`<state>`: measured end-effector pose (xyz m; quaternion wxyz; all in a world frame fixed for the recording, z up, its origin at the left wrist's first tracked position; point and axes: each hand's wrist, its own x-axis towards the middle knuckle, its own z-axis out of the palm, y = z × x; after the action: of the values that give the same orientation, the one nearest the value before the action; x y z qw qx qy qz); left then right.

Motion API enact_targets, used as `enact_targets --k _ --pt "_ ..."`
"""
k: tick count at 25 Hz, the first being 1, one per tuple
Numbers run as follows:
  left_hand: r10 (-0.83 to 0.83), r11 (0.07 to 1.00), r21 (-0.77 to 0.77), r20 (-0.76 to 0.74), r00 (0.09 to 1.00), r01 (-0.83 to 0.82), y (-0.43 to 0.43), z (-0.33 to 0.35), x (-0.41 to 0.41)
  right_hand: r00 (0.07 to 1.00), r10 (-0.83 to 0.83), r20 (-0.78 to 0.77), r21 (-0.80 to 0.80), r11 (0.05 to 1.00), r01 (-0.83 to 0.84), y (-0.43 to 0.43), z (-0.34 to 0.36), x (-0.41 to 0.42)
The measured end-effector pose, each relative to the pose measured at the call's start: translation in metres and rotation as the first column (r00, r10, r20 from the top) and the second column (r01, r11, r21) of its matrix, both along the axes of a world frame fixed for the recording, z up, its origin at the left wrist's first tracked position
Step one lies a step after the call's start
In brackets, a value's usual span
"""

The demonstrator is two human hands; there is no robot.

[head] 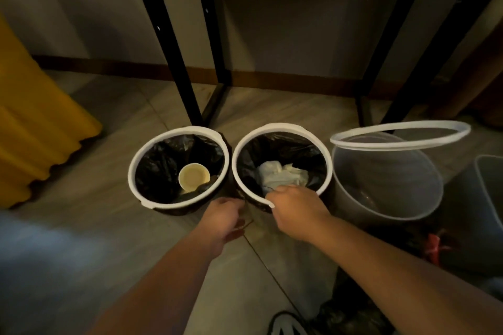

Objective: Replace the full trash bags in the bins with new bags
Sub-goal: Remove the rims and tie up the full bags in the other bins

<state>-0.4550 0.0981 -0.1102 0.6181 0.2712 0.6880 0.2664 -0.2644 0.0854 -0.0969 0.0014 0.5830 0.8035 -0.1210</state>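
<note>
Right hand (pixel 295 208) is curled over the near rim of the middle bin (pixel 281 128), so it's nearer. Left hand (pixel 224 219) hovers just beside it, fingers curled; can't tell what it holds.

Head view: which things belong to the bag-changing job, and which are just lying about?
Job: bagged left bin, bagged middle bin, unlined grey bin with tilted white ring, right hand gripping middle bin's rim.
Lying about: yellow object, black table frame.
</note>
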Motion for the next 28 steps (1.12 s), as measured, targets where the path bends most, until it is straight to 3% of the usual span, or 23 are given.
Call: enact_targets --k 5,9,17,20,28 --pt "0.120 0.992 0.022 0.135 0.984 -0.124 0.006 -0.015 0.031 0.945 -0.046 -0.324 -0.110 0.994 0.011 -0.008 0.000 0.005" --pt "0.210 0.975 0.010 0.284 0.936 -0.222 0.000 -0.021 0.023 0.907 -0.058 -0.416 -0.037 0.998 0.047 -0.011 -0.002 0.006" --pt "0.202 0.977 0.033 0.160 0.966 -0.210 -0.012 -0.035 0.017 0.855 -0.036 -0.517 0.000 0.999 0.042 -0.008 0.023 0.002" --pt "0.195 0.979 0.013 0.200 0.960 -0.202 -0.013 -0.038 0.014 0.849 0.011 -0.528 0.038 0.999 0.010 0.002 0.052 0.009" --pt "0.224 0.972 0.003 0.276 0.935 -0.234 -0.006 -0.032 0.015 0.872 0.091 -0.480 0.375 0.920 0.110 0.069 0.130 0.030"
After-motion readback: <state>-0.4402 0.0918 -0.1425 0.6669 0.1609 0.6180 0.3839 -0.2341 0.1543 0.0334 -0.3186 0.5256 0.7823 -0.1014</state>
